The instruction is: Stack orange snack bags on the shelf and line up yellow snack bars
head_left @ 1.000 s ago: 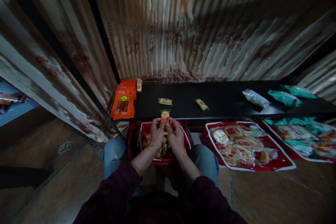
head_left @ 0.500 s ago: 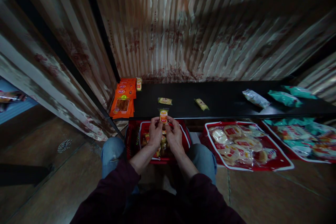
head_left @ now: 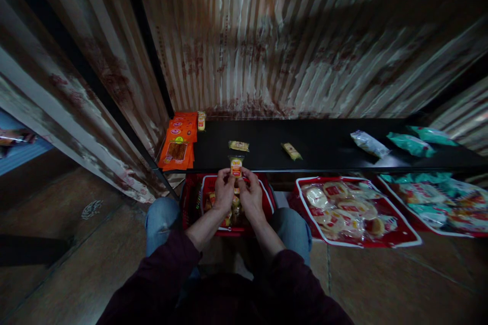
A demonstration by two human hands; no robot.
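Between my left hand [head_left: 224, 190] and my right hand [head_left: 250, 194] a small wrapped snack [head_left: 236, 166] stands upright, pinched at its lower end by both hands. Its wrapper is clear and yellowish with a red and orange label facing me. Below my hands, between my knees, is a red basket [head_left: 271, 202] with a white rim, holding several similar small packets, partly hidden by my hands and forearms. Just beyond the held snack, one like it [head_left: 239, 146] lies on the black shelf [head_left: 263, 157]; another [head_left: 292, 151] lies to its right.
Orange snack packets [head_left: 177, 144] overlap at the shelf's left end, beside one small wrapped snack [head_left: 201, 121]. A silvery packet [head_left: 369, 144] and teal packets [head_left: 409, 144] lie at the right. Baskets of round wrapped pastries [head_left: 356, 208] and of teal packets [head_left: 438, 198] stand below. A black post [head_left: 147, 35] rises at left.
The view has shifted very slightly. Both hands keep the small wrapped snack in nearly the same place, and the things on the shelf have not moved.
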